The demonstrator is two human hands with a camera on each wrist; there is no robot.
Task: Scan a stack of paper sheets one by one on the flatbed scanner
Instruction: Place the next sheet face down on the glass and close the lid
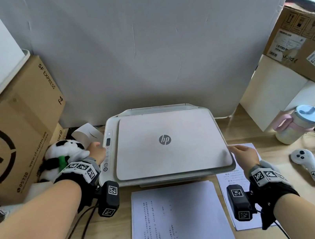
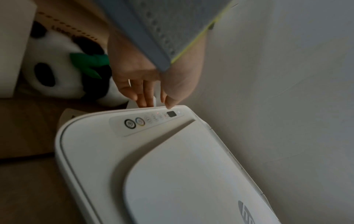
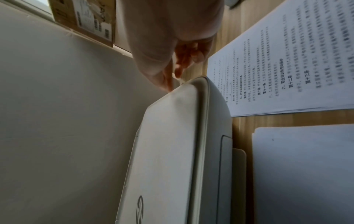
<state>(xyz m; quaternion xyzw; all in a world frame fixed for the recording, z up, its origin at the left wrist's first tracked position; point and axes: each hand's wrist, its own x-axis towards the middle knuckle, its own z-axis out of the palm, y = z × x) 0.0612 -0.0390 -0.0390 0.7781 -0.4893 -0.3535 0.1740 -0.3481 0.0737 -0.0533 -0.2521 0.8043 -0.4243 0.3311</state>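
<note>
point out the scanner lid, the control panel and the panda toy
scanner lid (image 1: 170,154), head view, on the flat top below the logo
control panel (image 2: 145,121), left wrist view, on the strip of buttons
panda toy (image 1: 68,149), head view, on its white head

A pale wooden desk (image 1: 242,126) stands against a white backdrop board (image 1: 151,48), evenly lit.

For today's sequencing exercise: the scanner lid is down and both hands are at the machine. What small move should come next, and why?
Probably press a button: the left hand hovers at the control panel, the lid lies closed, and the right hand only rests at its corner.
</note>
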